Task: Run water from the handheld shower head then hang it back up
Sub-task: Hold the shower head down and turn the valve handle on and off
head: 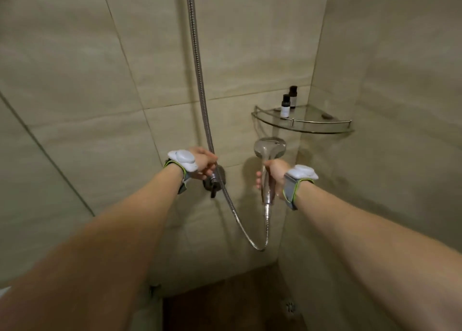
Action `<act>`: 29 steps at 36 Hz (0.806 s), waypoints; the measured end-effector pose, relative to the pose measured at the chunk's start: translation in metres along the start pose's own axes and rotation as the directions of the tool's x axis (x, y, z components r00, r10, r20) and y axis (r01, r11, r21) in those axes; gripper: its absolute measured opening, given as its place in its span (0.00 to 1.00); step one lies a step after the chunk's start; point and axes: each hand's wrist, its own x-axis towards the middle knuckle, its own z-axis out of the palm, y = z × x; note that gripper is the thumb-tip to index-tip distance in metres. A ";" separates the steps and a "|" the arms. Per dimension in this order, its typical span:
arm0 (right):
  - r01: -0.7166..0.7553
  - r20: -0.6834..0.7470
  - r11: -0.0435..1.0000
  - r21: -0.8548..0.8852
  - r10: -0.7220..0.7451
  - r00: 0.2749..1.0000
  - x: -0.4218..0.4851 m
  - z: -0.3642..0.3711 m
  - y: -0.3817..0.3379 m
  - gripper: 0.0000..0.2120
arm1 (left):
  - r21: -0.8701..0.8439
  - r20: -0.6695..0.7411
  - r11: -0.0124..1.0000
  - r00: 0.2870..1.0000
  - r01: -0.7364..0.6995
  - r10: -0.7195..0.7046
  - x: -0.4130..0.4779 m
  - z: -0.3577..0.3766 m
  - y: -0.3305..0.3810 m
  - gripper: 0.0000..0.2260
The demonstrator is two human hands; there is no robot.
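Two bare arms reach toward tiled wall (75,81). Hose (200,86) hangs down wall, loops to shower head (269,148), upright, near corner shelf (303,129). Right hand (271,174) clamped round its handle. Left hand (203,163) curled on valve (214,180). Two bottles (285,106) on shelf.

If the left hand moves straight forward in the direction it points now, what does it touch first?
The left hand already rests at the faucet handle on the tiled wall, with the metal hose crossing just in front. Going on, it would probably press the handle, then the wall; depth is hard to judge.
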 end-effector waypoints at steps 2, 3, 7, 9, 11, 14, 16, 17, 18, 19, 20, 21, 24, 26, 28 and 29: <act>-0.036 -0.044 0.996 -0.084 0.032 0.999 0.009 -0.002 0.004 0.10 | 0.015 -0.010 0.999 0.999 0.047 -0.047 0.013 0.002 -0.018 0.05; -0.038 -0.067 0.993 -0.113 0.030 0.997 0.014 -0.002 0.006 0.11 | 0.007 -0.015 0.998 0.997 0.070 -0.070 0.019 0.003 -0.027 0.07; -0.029 -0.127 0.967 -0.254 -0.003 0.992 0.044 -0.004 0.022 0.17 | -0.034 0.017 0.989 0.989 0.147 -0.146 0.035 0.009 -0.049 0.14; -0.035 -0.154 0.956 -0.291 -0.010 0.988 0.056 -0.007 0.029 0.15 | -0.044 0.033 0.983 0.983 0.180 -0.179 0.047 0.010 -0.061 0.14; -0.036 -0.164 0.946 -0.322 -0.018 0.986 0.060 -0.010 0.030 0.14 | -0.049 0.022 0.980 0.981 0.192 -0.191 0.055 0.011 -0.073 0.13; -0.061 -0.228 0.936 -0.346 -0.020 0.973 0.077 -0.015 0.038 0.11 | -0.035 0.026 0.978 0.978 0.207 -0.207 0.069 0.013 -0.090 0.12; -0.082 -0.274 0.917 -0.391 -0.031 0.961 0.092 -0.023 0.047 0.12 | -0.021 -0.003 0.976 0.977 0.215 -0.215 0.072 0.014 -0.097 0.09; -0.073 -0.278 0.909 -0.411 -0.049 0.959 0.109 -0.028 0.057 0.13 | -0.015 -0.011 0.976 0.976 0.216 -0.216 0.078 0.015 -0.104 0.07; -0.066 -0.297 0.899 -0.434 -0.073 0.952 0.114 -0.032 0.060 0.15 | -0.012 -0.023 0.978 0.978 0.209 -0.209 0.081 0.015 -0.108 0.06; -0.072 -0.320 0.892 -0.447 -0.084 0.944 0.111 -0.031 0.061 0.18 | -0.008 -0.014 0.977 0.977 0.215 -0.215 0.086 0.016 -0.114 0.05; -0.079 -0.355 0.885 -0.459 -0.101 0.929 0.117 -0.033 0.065 0.22 | 0.018 -0.011 0.974 0.974 0.226 -0.226 0.095 0.017 -0.121 0.05; -0.085 -0.383 0.880 -0.468 -0.115 0.917 0.117 -0.034 0.068 0.24 | 0.051 -0.011 0.970 0.972 0.236 -0.236 0.103 0.019 -0.127 0.05; -0.064 -0.422 0.887 -0.458 -0.154 0.893 0.095 -0.027 0.064 0.22 | 0.147 0.003 0.963 0.973 0.228 -0.231 0.115 0.019 -0.130 0.13; -0.044 -0.418 0.870 -0.491 -0.191 0.888 0.092 -0.028 0.064 0.18 | 0.184 0.027 0.960 0.976 0.209 -0.218 0.125 0.024 -0.131 0.19; -0.057 -0.441 0.852 -0.521 -0.212 0.872 0.098 -0.031 0.070 0.14 | 0.253 0.060 0.948 0.975 0.194 -0.215 0.140 0.032 -0.135 0.22; -0.056 -0.446 0.849 -0.526 -0.219 0.868 0.102 -0.032 0.074 0.14 | 0.292 0.072 0.939 0.975 0.180 -0.210 0.147 0.036 -0.138 0.23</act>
